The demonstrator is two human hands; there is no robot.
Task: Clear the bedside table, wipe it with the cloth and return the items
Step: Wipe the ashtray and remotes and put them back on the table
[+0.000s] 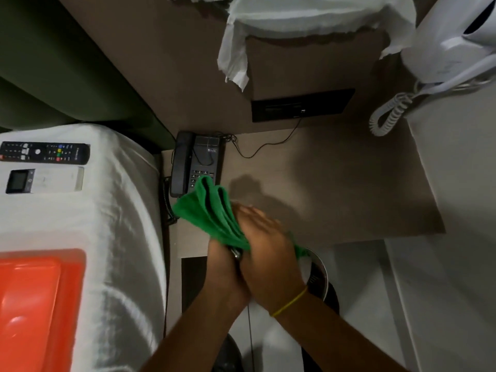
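The green cloth (212, 210) is bunched between both hands over the front left part of the brown bedside table (335, 189). My left hand (224, 267) grips its lower end from below. My right hand (265, 248) lies over the cloth from the right, fingers closed on it. A black desk phone (196, 162) stands at the table's back left corner, and the cloth's upper folds overlap its keypad. On the white bed to the left lie a black TV remote (44, 153) and a white air-conditioner remote (44, 181).
An orange plastic tray (37, 304) rests on the bed (120, 224) at lower left. A black socket panel (302, 104) sits on the wall behind the table, with a thin cable running down. A white wall hair dryer (453, 41) with coiled cord hangs at upper right. A round bin (318, 275) stands below the table's front edge.
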